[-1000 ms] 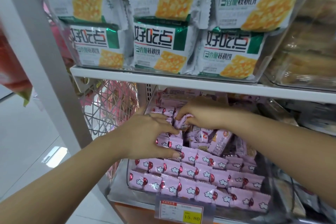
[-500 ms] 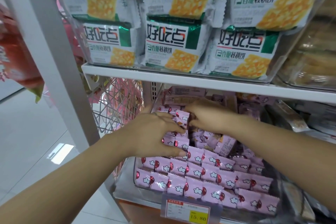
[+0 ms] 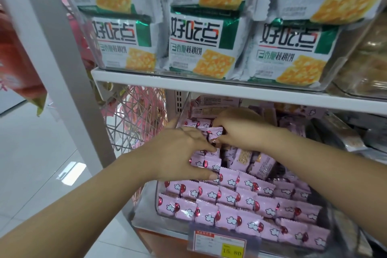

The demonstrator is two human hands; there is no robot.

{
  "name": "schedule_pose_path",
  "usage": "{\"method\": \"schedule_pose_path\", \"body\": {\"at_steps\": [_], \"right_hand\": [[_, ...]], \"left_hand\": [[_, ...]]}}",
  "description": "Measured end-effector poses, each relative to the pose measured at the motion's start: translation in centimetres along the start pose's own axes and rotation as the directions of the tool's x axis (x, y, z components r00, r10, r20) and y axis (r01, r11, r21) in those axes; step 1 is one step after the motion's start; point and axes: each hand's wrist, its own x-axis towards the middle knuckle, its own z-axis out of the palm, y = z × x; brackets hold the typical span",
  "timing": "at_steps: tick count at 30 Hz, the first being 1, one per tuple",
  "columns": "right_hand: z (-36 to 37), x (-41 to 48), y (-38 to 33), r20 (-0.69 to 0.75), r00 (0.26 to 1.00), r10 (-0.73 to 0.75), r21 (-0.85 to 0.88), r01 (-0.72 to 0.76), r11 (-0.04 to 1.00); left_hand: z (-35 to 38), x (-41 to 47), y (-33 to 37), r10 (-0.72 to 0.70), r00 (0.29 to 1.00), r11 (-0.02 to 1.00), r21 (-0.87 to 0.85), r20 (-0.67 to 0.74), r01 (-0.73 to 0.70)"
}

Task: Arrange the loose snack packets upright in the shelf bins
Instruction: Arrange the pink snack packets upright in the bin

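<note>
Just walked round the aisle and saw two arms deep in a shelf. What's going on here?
A person is tidying small pink snacks in a clear bin on the lower shelf. The right hand pinches one packet near the back, while the left hand rests spread over the upright stack beside it. The front rows stand neatly; the loose packets on the middle right lie jumbled. Cracker bags fill the shelf above.
</note>
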Motion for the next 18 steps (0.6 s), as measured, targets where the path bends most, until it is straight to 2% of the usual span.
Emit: {"method": "schedule_pose_path", "body": {"at_steps": [6, 12, 18], "right_hand": [[-0.1, -0.5, 0.1, 0.048, 0.999, 0.018, -0.086, -0.014, 0.996], [0.1, -0.3, -0.6, 0.083, 0.996, -0.033, -0.06, 0.038, 0.998], [0.0, -0.1, -1.0, -0.018, 1.0, -0.006, -0.201, 0.003, 0.98]], "left_hand": [[0.0, -0.1, 0.0, -0.003, 1.0, 1.0, 0.019, -0.002, 0.003], [-0.3, -0.1, 0.5, -0.037, 0.999, 0.999, 0.004, 0.022, 0.037], [-0.4, -0.3, 0.5, -0.051, 0.999, 0.998, 0.022, 0.004, 0.051]]}}
